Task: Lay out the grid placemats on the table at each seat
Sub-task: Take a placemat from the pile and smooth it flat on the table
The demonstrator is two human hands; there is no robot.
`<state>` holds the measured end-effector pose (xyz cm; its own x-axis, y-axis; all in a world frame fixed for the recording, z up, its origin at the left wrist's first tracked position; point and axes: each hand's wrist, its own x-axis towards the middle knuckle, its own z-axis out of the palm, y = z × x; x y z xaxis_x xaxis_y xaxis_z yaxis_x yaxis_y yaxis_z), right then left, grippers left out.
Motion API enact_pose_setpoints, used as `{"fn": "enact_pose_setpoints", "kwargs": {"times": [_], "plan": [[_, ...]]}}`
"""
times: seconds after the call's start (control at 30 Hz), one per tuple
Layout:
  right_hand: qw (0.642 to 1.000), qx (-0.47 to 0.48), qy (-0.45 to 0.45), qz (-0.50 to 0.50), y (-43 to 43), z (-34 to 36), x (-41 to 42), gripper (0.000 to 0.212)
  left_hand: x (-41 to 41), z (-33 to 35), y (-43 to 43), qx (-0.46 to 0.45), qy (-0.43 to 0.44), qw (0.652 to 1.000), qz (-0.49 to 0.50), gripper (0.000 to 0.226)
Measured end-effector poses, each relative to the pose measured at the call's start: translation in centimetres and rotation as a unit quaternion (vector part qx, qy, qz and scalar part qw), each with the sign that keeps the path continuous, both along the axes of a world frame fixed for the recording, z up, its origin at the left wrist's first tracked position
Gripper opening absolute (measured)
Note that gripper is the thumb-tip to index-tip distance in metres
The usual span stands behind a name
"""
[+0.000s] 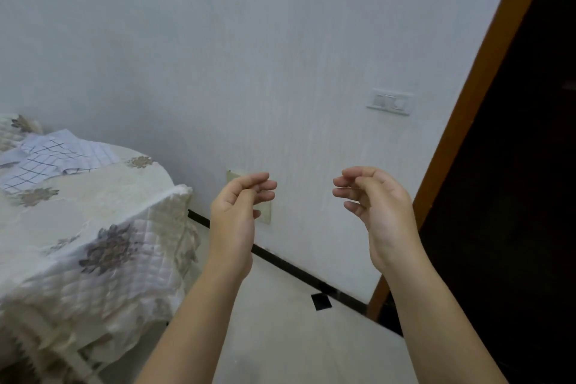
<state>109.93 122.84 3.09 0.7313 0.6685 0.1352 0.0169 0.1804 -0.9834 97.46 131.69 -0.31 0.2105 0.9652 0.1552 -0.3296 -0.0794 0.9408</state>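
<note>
Before the wall (280,40), hands (233,215) (380,212) hover, loosely curled.

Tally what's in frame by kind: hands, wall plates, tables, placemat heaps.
Hands: 2, left hand and right hand, both empty
Wall plates: 2, switch panel and beige plate
Tables: 1, cloth-covered table
Placemat heaps: 1, grid placemat heap, sheets uncountable
Total: 6

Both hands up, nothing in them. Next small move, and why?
Probably turn left and reach for the grid placemats. The left hand and right hand hold nothing and hang in the air beside the table, while the placemats lie rumpled in a heap on it, not yet laid out.
</note>
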Motion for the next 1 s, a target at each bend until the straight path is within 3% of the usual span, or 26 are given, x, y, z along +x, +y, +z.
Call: {"fn": "enact_pose_setpoints", "kwargs": {"times": [0.43,0.67,0.77,1.0], "plan": [[0.998,-0.016,0.031,0.054,24.5,-3.8,14.3,0.031,13.9,-3.9,22.6,-0.028,0.039,0.998,0.038,0.035],[0.993,-0.019,0.022,0.113,40.0,-3.5,21.6,0.031,21.6,-1.7,36.3,-0.014,0.037,0.996,0.079,0.033],[0.987,-0.025,0.014,0.155,46.4,-3.6,23.1,0.030,22.7,-1.8,41.5,0.005,0.047,0.993,0.111,0.033],[0.966,-0.063,0.015,0.251,60.4,-5.5,22.0,0.030,20.2,-4.8,52.9,-0.049,0.047,0.971,0.229,0.034]]}}
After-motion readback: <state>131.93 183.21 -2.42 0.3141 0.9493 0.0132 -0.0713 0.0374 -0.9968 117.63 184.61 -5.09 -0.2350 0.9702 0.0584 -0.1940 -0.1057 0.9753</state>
